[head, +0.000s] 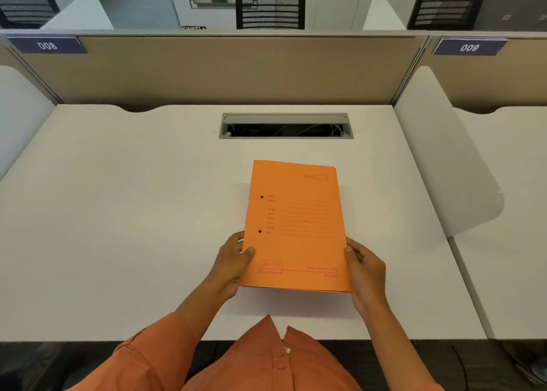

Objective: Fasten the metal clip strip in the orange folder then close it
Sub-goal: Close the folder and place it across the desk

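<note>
An orange folder [296, 228] is closed, its printed front cover facing up, with two small dark holes near its left edge. It is held over the white desk [118, 213], near edge raised slightly. My left hand [233, 260] grips its lower left edge, thumb on the cover. At the lower right edge, my right hand [365, 269] holds the folder, fingers curled around the side. The metal clip strip is hidden; nothing of it shows outside the cover.
A grey cable slot [285, 125] lies open in the desk behind the folder. A beige partition [219, 68] stands at the back. White side dividers [444, 160] bound the desk on the right and left.
</note>
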